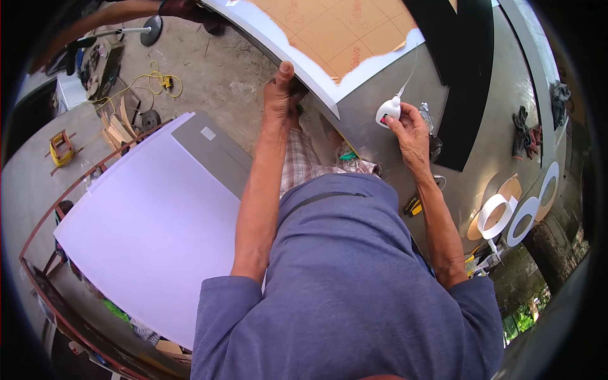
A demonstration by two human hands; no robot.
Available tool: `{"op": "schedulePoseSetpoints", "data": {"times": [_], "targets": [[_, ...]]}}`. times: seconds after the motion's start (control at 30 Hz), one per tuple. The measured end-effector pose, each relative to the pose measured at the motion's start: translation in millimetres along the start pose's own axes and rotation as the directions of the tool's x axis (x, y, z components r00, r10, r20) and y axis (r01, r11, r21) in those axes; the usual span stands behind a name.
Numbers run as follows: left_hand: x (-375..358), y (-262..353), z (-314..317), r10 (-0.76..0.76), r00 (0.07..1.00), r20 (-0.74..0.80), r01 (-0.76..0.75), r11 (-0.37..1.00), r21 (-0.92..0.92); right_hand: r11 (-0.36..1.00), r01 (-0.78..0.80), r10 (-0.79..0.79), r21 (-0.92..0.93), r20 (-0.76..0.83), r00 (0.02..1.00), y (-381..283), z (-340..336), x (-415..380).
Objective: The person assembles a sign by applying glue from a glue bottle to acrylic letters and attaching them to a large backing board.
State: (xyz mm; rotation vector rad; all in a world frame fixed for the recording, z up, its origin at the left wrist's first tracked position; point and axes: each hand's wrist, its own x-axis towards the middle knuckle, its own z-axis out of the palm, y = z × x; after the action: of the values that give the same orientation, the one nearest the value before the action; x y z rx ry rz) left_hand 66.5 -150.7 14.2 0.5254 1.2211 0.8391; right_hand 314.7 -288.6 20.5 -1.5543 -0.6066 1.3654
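My right hand (410,130) is closed around a small white glue bottle (391,111). From its nozzle a thin pale strand runs up toward the white border of a large panel (323,95). Brown printed paper (342,38) with torn edges covers the middle of that panel. At the panel's near left edge is my left hand (278,95), thumb up against the rim and fingers partly hidden below it. Long black strips (465,107) lie on the grey metal table (380,142) to the right of the bottle.
Another person's arm (107,14) reaches to the panel's far left. White sheets (152,221) lie on a rusty frame (41,278) at left. Tape rolls (497,215), dark gloves (522,133) and a yellow-black tool (413,206) rest at right. A yellow cord (149,77) crosses the floor.
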Motion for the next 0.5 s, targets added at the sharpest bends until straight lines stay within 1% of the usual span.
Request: {"op": "schedulePoseSetpoints", "data": {"times": [0.03, 0.07, 0.13, 0.17, 0.27, 0.3, 0.4, 0.5], "targets": [[2.9, -1.3, -3.1, -0.019, 1.0, -0.005, 0.019, 1.0, 0.009, 0.998, 0.042, -0.039, 0.046, -0.055, 0.998, 10.2, 8.2, 6.3], [5.4, -3.2, -6.3, -0.039, 0.999, -0.009, 0.039, 0.999, 0.017, 0.994, 0.091, -0.096, -0.059, -0.083, 0.992, 21.0, 11.1, 15.0], [4.5, -4.4, -6.5, -0.025, 0.999, -0.024, 0.026, 0.999, 0.024, 0.946, 0.181, -0.221, -0.27, -0.125, 0.967, 33.3, 15.6, 31.5], [7.6, -7.3, -7.2, -0.013, 0.999, -0.03, 0.014, 1.0, 0.018, 0.943, 0.22, -0.265, -0.249, -0.162, 0.951, 35.7, 20.4, 38.7], [11.7, -10.8, -9.3, -0.012, 1.0, -0.024, 0.013, 1.0, 0.024, 0.83, 0.308, -0.445, -0.466, -0.218, 0.869, 37.0, 27.2, 58.6], [12.0, -7.9, -8.5, -0.015, 1.0, -0.018, 0.016, 0.999, 0.033, 0.795, 0.301, -0.482, -0.527, -0.247, 0.841, 34.8, 28.4, 62.9], [6.5, -5.9, -4.5, 0.033, 0.998, -0.047, -0.031, 0.999, 0.044, 0.723, 0.214, -0.541, -0.657, -0.347, 0.766, 28.5, 33.5, 72.6], [9.1, -4.9, -6.7, 0.025, 0.999, -0.034, -0.022, 0.997, 0.076, 0.714, 0.239, -0.572, -0.658, -0.352, 0.741, 33.4, 33.5, 80.0]]}}
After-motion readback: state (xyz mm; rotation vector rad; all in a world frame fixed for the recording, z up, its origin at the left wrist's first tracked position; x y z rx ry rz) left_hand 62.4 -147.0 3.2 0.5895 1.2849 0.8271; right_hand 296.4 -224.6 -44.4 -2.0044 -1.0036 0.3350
